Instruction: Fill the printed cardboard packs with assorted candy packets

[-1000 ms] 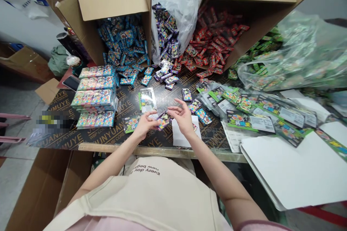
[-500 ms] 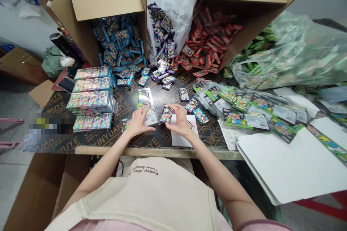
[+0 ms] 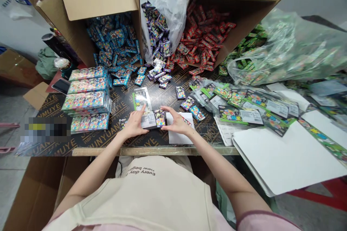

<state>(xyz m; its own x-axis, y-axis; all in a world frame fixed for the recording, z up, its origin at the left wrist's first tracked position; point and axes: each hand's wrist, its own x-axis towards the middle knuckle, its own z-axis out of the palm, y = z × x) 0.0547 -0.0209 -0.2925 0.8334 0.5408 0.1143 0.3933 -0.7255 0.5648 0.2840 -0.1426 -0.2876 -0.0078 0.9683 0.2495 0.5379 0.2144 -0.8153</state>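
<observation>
My left hand (image 3: pixel 133 124) rests its fingers on a clear plastic blister tray (image 3: pixel 143 106) that lies on the dark plywood table (image 3: pixel 119 140), pinning its near end. My right hand (image 3: pixel 175 122) pinches a small purple candy packet (image 3: pixel 159 118) and holds it against the tray's near right corner. A white sheet of card (image 3: pixel 180 134) lies under my right wrist. Loose packets (image 3: pixel 189 104) lie just beyond my right hand.
At the back, an open carton of blue packets (image 3: pixel 116 43), a bag of purple ones (image 3: pixel 158 32), a carton of red ones (image 3: pixel 206 39) and a bag of green ones (image 3: pixel 271 50). Stacked filled packs (image 3: pixel 88 97) stand left; printed cards (image 3: pixel 244 112) and white boards (image 3: pixel 287 155) lie right.
Both hands came down from mid-air to the table. My left hand settled on the blister tray and my right hand carried the purple packet leftward up to the tray.
</observation>
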